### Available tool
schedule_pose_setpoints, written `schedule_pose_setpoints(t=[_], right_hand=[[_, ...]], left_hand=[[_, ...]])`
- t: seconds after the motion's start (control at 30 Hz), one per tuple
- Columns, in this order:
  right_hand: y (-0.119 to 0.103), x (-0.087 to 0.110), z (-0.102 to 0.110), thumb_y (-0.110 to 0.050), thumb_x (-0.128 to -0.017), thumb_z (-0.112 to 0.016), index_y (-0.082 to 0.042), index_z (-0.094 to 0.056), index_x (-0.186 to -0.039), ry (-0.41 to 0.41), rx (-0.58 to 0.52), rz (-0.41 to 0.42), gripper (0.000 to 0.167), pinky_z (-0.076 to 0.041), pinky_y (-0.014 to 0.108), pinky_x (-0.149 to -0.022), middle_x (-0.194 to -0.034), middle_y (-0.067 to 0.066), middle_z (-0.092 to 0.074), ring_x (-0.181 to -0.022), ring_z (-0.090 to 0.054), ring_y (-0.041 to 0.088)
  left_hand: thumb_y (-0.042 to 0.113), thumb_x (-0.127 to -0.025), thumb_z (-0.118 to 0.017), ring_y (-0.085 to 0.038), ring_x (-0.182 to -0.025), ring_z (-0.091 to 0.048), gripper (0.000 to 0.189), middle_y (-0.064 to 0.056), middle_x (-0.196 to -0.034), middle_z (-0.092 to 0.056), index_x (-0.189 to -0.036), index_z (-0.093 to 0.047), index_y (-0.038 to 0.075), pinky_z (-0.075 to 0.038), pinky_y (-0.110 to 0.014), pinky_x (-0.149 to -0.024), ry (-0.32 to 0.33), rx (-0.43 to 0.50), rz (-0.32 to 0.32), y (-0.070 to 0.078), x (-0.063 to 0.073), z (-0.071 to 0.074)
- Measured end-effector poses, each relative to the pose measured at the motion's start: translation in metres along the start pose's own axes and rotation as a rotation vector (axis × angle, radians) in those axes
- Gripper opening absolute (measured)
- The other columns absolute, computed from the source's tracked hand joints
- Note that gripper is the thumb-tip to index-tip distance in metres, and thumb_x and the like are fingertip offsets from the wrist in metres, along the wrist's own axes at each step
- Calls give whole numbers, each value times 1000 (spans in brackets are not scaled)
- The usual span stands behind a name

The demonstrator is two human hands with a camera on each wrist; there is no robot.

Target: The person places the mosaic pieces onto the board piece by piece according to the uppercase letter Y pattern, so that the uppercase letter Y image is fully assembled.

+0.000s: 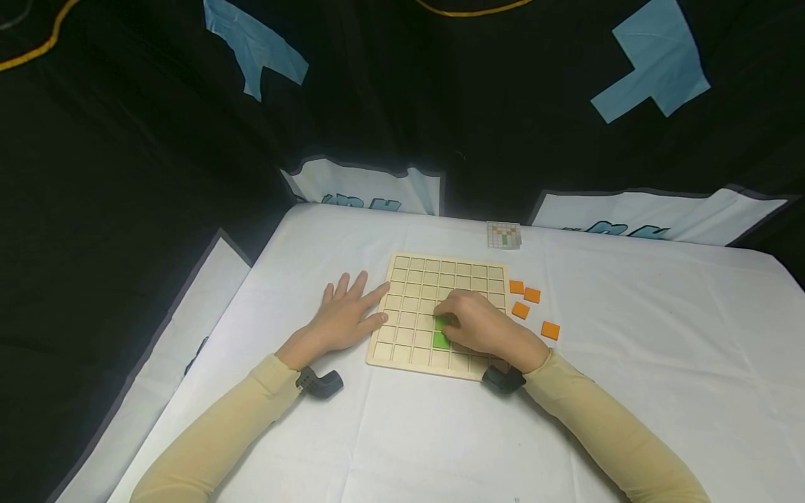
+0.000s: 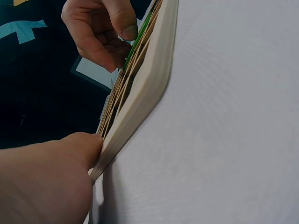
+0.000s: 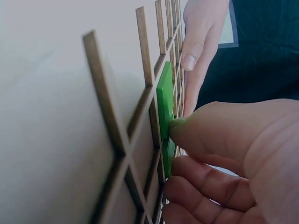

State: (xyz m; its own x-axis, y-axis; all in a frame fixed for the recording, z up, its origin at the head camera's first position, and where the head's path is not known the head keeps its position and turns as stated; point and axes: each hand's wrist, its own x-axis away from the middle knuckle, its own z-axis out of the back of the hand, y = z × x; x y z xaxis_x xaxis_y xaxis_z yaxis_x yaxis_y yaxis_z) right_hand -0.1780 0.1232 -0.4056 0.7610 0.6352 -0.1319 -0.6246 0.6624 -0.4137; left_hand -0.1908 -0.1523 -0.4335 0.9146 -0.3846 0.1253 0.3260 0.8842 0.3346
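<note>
A pale wooden grid board (image 1: 402, 335) lies on the white-covered table. Two square green tiles are on it, the nearer green tile (image 1: 441, 341) lying in a cell. My right hand (image 1: 476, 323) is over the board with its fingers bent, thumb and fingertips at the farther green tile (image 3: 168, 156), partly hidden by them. In the right wrist view the thumb tip overlaps the edge of the nearer tile. With fingers spread, my left hand (image 1: 342, 318) rests on the table, its thumb and index finger at the board's left edge.
Several orange tiles (image 1: 550, 330) lie loose just right of the board. Behind it is a small card (image 1: 504, 235) printed with a coloured grid pattern. Black curtains (image 1: 402, 105) with blue patches stand behind the table.
</note>
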Motion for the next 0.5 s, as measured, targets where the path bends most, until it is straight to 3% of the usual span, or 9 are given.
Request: schedule_pose_setpoints(t=[0.37, 0.5], right_hand=[[5, 3, 4, 1, -83, -72, -1, -77, -110, 16, 4, -6, 27, -57, 39, -89, -103, 9, -76, -95, -67, 20], [8, 6, 11, -1, -83, -74, 1, -76, -112, 38, 2, -29, 29, -58, 40, -89, -105, 11, -76, -96, -69, 24]], left_hand=[[48, -104, -47, -55, -155, -1, 65, -25, -170, -11, -162, -31, 24, -2, -74, -121, 4, 9, 3, 0, -1, 0], [48, -104, -47, -55, -155, -1, 65, -26, -170, -11, -162, -31, 24, -2, -74, -122, 2, 8, 7, 0, 0, 0]])
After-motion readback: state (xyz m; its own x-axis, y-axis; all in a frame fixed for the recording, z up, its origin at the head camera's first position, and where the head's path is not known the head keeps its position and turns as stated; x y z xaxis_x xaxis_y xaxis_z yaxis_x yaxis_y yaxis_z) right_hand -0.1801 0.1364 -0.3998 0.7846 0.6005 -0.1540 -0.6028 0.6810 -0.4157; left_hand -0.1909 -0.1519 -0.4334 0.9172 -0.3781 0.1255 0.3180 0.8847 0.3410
